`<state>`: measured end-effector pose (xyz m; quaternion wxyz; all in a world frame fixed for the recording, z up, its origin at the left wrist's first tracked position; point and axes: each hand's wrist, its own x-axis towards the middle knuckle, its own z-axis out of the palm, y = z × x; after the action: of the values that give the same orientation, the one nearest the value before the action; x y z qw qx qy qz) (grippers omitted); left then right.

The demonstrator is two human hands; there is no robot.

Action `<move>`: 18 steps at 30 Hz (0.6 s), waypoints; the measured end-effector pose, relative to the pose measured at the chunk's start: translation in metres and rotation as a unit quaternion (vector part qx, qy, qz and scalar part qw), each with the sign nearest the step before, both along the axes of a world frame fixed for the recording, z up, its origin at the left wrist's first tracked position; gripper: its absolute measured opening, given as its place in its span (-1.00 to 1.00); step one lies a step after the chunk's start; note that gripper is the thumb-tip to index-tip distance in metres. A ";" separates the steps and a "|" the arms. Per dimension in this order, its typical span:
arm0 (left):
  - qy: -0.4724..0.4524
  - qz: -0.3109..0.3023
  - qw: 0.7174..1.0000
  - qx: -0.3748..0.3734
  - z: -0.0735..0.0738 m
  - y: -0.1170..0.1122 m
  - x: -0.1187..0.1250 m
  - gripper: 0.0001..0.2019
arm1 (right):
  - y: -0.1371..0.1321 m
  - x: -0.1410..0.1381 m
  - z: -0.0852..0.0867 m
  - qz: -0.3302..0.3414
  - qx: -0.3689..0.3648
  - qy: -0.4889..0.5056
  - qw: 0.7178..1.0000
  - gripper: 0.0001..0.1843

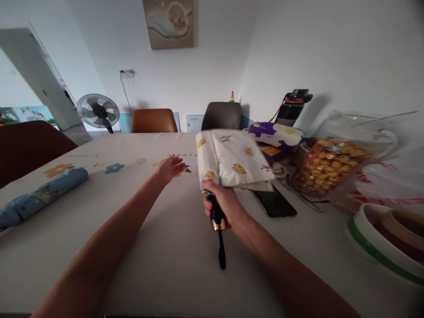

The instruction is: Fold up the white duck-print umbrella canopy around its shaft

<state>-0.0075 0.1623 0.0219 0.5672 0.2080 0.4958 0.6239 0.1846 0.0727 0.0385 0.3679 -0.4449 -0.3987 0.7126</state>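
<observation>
My right hand [225,204] is closed around the black handle of a folded white umbrella [232,158] with small yellow prints. The umbrella is held up above the table, and its black wrist strap hangs down below my fist. My left hand [170,168] is stretched forward over the table with its fingers open and palm turned inward, holding nothing, a little to the left of the umbrella. A folded blue umbrella [39,196] lies on the table at the far left.
The table has a white cloth [159,247] with flower prints. A black phone [274,203], a jar of snacks [331,165], a purple pouch [274,134], a white bag and a green-rimmed bowl [380,240] crowd the right side. Chairs and a fan [98,111] stand beyond.
</observation>
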 end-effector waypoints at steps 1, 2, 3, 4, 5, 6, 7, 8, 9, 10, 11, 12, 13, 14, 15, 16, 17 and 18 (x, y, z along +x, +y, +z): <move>0.009 0.008 1.000 0.015 0.001 0.000 -0.001 -0.96 | -0.003 -0.004 -0.005 0.034 -0.044 0.031 0.998 -0.75; 0.023 0.017 0.999 0.033 0.002 0.001 -0.001 -0.96 | -0.005 -0.008 -0.010 0.051 -0.077 0.063 0.994 -0.78; 0.042 0.024 0.998 0.052 0.002 0.001 -0.001 -0.95 | -0.007 -0.011 -0.016 0.072 -0.109 0.077 0.988 -0.78; 0.066 0.029 0.995 0.071 0.003 0.001 0.000 -0.93 | -0.007 -0.014 -0.022 0.090 -0.126 0.079 0.985 -0.77; 0.096 0.032 0.991 0.090 0.005 0.000 0.003 -0.91 | -0.007 -0.016 -0.028 0.086 -0.124 0.094 0.984 -0.77; 0.131 0.032 0.985 0.109 0.007 -0.002 0.007 -0.88 | -0.007 -0.017 -0.034 0.088 -0.120 0.107 0.983 -0.77; 0.170 0.025 0.977 0.127 0.009 -0.005 0.012 -0.86 | -0.006 -0.018 -0.038 0.092 -0.118 0.113 0.982 -0.75; 0.211 0.009 0.967 0.146 0.012 -0.009 0.019 -0.84 | -0.005 -0.018 -0.042 0.095 -0.116 0.115 0.982 -0.74; 0.254 -0.015 0.953 0.165 0.016 -0.013 0.028 -0.83 | -0.004 -0.018 -0.043 0.105 -0.118 0.108 0.981 -0.72; 0.300 -0.044 0.935 0.184 0.020 -0.017 0.038 -0.81 | -0.003 -0.018 -0.044 0.113 -0.124 0.097 0.981 -0.70; 0.349 -0.077 0.912 0.203 0.024 -0.021 0.050 -0.80 | -0.003 -0.018 -0.044 0.120 -0.129 0.087 0.980 -0.70; 0.400 -0.112 0.882 0.221 0.028 -0.024 0.062 -0.79 | -0.003 -0.018 -0.043 0.125 -0.132 0.084 0.980 -0.70; 0.452 -0.156 0.846 0.237 0.031 -0.026 0.074 -0.78 | -0.004 -0.018 -0.041 0.124 -0.132 0.089 0.979 -0.72; 0.504 -0.207 0.800 0.252 0.034 -0.027 0.086 -0.75 | -0.004 -0.018 -0.039 0.121 -0.131 0.100 0.979 -0.74; 0.554 -0.262 0.745 0.264 0.035 -0.026 0.098 -0.72 | -0.005 -0.018 -0.037 0.118 -0.130 0.112 0.978 -0.76; 0.599 -0.314 0.682 0.276 0.035 -0.024 0.109 -0.69 | -0.005 -0.018 -0.036 0.114 -0.130 0.121 0.978 -0.79; 0.640 -0.359 0.616 0.286 0.033 -0.020 0.119 -0.67 | -0.005 -0.019 -0.035 0.112 -0.130 0.122 0.978 -0.80; 0.675 -0.392 0.552 0.294 0.030 -0.015 0.127 -0.67 | -0.005 -0.019 -0.035 0.109 -0.130 0.118 0.978 -0.81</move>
<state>0.1199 0.1471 0.0523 0.1620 0.8970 0.3912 0.1271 0.1657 0.0675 0.0033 0.2714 -0.3559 -0.3025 0.8415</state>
